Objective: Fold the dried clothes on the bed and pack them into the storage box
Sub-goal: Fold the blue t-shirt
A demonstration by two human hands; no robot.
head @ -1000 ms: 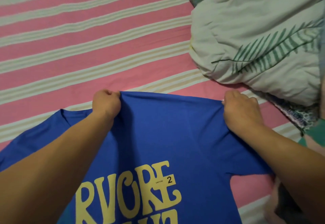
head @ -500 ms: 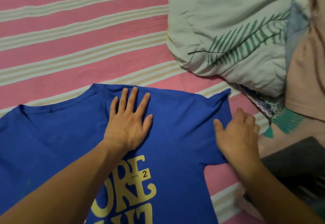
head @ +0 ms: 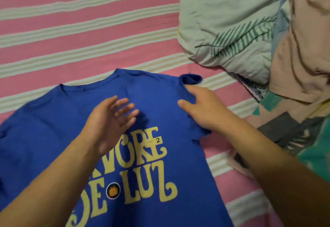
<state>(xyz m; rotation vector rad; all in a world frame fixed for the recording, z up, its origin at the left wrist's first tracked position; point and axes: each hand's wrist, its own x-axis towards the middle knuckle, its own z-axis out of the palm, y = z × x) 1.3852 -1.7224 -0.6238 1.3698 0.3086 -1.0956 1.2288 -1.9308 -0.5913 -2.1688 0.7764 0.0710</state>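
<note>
Blue T-shirt (head: 75, 130), spread print-up on the near part of the striped bedsheet (head: 85, 35). Your left hand (head: 109, 125) hovers above it, fingers straight; your right hand (head: 205, 109) rests flat on its right sleeve. Crumpled quilt (head: 228, 27) far right.

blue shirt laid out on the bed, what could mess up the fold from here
The right sleeve is bunched up by the right hand; folding now would likely trap that crease. The left hand is lifted off the blue shirt, so a sideways tug may slide it across the striped sheet.
</note>
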